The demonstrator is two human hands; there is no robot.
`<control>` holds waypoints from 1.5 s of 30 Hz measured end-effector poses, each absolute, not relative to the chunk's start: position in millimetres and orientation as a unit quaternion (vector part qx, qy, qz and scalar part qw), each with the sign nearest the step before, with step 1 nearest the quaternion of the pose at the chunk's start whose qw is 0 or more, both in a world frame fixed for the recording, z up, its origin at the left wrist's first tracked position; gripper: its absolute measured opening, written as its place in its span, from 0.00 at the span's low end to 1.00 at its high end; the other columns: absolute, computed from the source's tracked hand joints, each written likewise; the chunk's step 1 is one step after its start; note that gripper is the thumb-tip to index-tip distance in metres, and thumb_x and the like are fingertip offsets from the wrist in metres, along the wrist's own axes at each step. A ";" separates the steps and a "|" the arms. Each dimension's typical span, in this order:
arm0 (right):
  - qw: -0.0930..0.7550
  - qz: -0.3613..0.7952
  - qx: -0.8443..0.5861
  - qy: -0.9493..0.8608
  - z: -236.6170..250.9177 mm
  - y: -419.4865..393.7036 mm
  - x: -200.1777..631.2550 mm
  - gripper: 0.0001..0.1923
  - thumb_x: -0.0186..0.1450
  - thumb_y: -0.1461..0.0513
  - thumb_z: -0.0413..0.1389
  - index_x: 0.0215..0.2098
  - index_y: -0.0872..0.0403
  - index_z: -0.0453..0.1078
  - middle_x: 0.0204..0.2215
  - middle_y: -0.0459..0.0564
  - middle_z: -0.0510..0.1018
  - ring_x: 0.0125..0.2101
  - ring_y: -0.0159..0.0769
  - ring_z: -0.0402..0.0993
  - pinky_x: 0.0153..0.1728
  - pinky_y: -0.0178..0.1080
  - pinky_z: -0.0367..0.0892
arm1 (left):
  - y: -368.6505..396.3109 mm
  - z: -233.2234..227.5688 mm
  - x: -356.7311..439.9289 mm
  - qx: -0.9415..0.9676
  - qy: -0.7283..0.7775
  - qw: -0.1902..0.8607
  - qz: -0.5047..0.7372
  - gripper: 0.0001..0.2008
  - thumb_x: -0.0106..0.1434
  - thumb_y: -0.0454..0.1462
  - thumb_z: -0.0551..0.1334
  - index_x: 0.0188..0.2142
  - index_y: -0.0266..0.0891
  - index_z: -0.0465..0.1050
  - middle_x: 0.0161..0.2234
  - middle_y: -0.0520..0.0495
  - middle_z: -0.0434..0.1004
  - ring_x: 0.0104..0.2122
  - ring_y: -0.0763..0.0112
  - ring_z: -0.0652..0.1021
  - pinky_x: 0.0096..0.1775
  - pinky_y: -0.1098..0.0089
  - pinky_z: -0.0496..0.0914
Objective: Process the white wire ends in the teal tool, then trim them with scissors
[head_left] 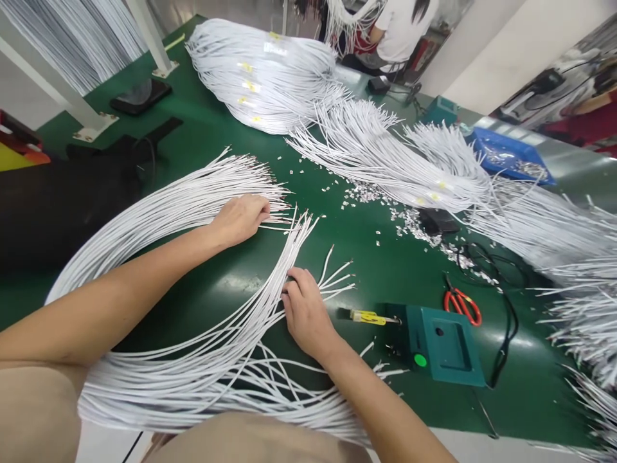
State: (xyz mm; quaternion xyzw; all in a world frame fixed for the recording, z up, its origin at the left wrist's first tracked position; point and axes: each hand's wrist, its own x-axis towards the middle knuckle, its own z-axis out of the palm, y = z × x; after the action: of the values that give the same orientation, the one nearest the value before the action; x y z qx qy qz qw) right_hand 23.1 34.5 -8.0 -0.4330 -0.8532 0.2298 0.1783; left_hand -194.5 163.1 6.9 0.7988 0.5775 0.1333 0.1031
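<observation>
My left hand [240, 218] rests on the ends of a curved bundle of thin white cables [159, 209] on the green table [376, 257], fingers curled over a few strands. My right hand [304, 310] lies lower, its fingers pinching the ends of a second fan of white cables [226, 347] that sweeps toward my lap. A few loose cable ends [337, 276] stick out just past its fingertips.
A green box device [441, 344] with a yellow-handled tool [369, 316] sits right of my right hand, red scissors [461, 303] behind it. Large white cable piles [263, 74] and small scraps [409, 222] cover the far table. A blue tray [508, 154] and another person [400, 32] are beyond.
</observation>
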 end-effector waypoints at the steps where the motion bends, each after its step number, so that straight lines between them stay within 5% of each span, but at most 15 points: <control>1: 0.182 0.226 -0.434 -0.853 -9.1 34.9 22.2 0.10 0.67 0.67 0.44 0.40 0.55 0.65 0.51 0.57 0.67 0.56 0.41 0.60 0.60 0.55 0.54 | 161.9 10.2 -195.5 0.792 0.584 0.107 0.140 0.11 0.64 0.36 0.51 0.38 0.37 0.72 0.35 0.43 0.75 0.37 0.60 0.73 0.38 0.63 0.66; 5: 0.199 0.208 -0.436 -0.853 -14.4 31.7 22.1 0.10 0.67 0.67 0.43 0.40 0.56 0.65 0.51 0.58 0.67 0.56 0.41 0.59 0.61 0.53 0.53 | 141.0 33.6 -191.4 0.750 0.600 0.177 0.213 0.15 0.63 0.39 0.54 0.46 0.38 0.73 0.34 0.46 0.76 0.33 0.65 0.74 0.37 0.67 0.67; 12: 0.240 0.211 -0.431 -0.844 -18.1 28.8 22.2 0.13 0.68 0.66 0.43 0.44 0.57 0.67 0.51 0.59 0.68 0.55 0.40 0.61 0.60 0.52 0.54 | 47.5 87.6 -142.0 0.606 0.564 0.470 0.307 0.17 0.58 0.42 0.60 0.46 0.41 0.76 0.35 0.47 0.77 0.33 0.67 0.75 0.35 0.67 0.71; 16: 0.265 0.284 -0.446 -0.806 -4.0 17.4 34.9 0.16 0.68 0.67 0.43 0.51 0.54 0.66 0.54 0.56 0.69 0.56 0.38 0.62 0.58 0.49 0.56 | 9.9 79.2 -111.7 0.573 0.565 0.492 0.332 0.16 0.57 0.39 0.61 0.45 0.43 0.75 0.33 0.47 0.75 0.33 0.68 0.74 0.36 0.68 0.73; 22: 0.392 0.502 -0.523 -0.566 7.0 -26.5 75.5 0.11 0.66 0.61 0.49 0.41 0.53 0.72 0.41 0.51 0.78 0.43 0.36 0.73 0.50 0.43 0.66 | -16.3 48.5 -83.7 0.530 0.576 0.524 0.336 0.18 0.55 0.37 0.62 0.47 0.41 0.72 0.29 0.50 0.72 0.29 0.72 0.72 0.33 0.71 0.71; 28: 0.501 0.636 -0.487 -0.328 6.5 -46.3 90.3 0.19 0.65 0.50 0.50 0.43 0.55 0.71 0.36 0.53 0.79 0.38 0.36 0.75 0.43 0.42 0.70 | -29.9 33.3 -71.7 0.536 0.572 0.534 0.316 0.19 0.55 0.37 0.62 0.48 0.41 0.71 0.28 0.51 0.69 0.29 0.72 0.71 0.32 0.71 0.71; 33: 0.483 0.597 -0.518 -0.376 10.6 -37.7 87.3 0.11 0.57 0.56 0.60 0.32 0.55 0.71 0.28 0.46 0.77 0.31 0.33 0.72 0.37 0.37 0.68 | -32.4 28.8 -68.1 0.538 0.567 0.546 0.303 0.20 0.55 0.37 0.62 0.49 0.40 0.70 0.29 0.52 0.67 0.29 0.72 0.70 0.32 0.71 0.69; 39: 0.431 0.496 -0.521 -0.545 13.1 -33.2 90.3 0.08 0.63 0.59 0.53 0.29 0.54 0.70 0.26 0.45 0.74 0.28 0.31 0.68 0.33 0.34 0.64 | -20.7 41.6 -77.1 0.591 0.488 0.603 0.221 0.25 0.61 0.38 0.58 0.59 0.41 0.62 0.31 0.52 0.66 0.32 0.74 0.70 0.38 0.71 0.66; 45: 0.348 0.330 -0.495 -0.725 17.4 -33.0 103.1 0.09 0.65 0.64 0.50 0.29 0.54 0.70 0.29 0.47 0.74 0.32 0.34 0.69 0.37 0.35 0.63 | -4.4 56.1 -85.9 0.667 0.426 0.602 0.109 0.23 0.63 0.36 0.55 0.58 0.44 0.64 0.30 0.53 0.68 0.31 0.74 0.69 0.36 0.72 0.64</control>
State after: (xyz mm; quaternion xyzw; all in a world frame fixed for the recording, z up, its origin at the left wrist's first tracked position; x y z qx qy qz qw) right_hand 103.1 -33.0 17.4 -0.4949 -0.7249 0.3300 0.3475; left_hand -85.9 -4.4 56.1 0.6666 0.4257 0.1094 0.6020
